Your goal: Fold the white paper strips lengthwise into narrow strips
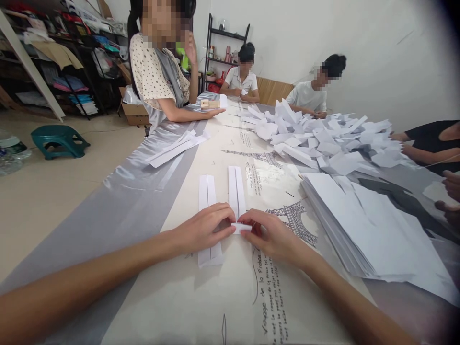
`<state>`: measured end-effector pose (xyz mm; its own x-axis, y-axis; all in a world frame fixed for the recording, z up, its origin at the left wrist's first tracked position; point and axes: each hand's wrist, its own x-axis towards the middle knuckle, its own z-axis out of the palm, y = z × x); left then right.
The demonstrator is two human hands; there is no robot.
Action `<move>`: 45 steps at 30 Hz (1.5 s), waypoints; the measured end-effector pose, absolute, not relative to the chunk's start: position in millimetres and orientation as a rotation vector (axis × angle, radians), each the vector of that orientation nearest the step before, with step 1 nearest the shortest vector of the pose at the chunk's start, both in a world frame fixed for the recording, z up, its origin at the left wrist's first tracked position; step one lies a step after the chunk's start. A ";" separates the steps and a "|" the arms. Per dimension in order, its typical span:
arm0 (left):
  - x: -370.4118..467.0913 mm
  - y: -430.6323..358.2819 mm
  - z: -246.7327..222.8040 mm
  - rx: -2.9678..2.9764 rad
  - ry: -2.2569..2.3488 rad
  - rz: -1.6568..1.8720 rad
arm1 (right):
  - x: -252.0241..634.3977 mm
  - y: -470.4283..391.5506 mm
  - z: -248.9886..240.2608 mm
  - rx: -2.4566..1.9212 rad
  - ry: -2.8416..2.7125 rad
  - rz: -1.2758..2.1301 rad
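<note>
The left hand [206, 227] and right hand [275, 235] pinch the folded near end of a white paper strip [233, 189] on the printed bench [161, 297], just right of a second strip [203, 192]. A straight crease likely calls for matched edges, level fingertips and firm pressure from the middle outward.

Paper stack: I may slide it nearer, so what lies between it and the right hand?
Only tablecloth with a printed tower shows there, in the head view.
</note>
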<state>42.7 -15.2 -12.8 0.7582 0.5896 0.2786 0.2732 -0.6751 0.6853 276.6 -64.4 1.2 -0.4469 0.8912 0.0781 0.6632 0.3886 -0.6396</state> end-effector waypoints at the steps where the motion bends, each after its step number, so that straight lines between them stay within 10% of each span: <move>1: 40.3 -15.1 -9.8 2.302 0.634 0.702 | 277.6 -65.3 1.7 -1.287 -2.269 0.767; 45: 15.9 16.1 -18.8 2.821 0.942 0.395 | 259.6 -86.7 12.0 -0.771 -2.563 0.695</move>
<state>15.9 16.1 -18.8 0.7695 0.6060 0.2017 0.5689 -0.7939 0.2149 259.6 -86.7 12.0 -0.7799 0.5912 0.2054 0.4066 0.7281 -0.5519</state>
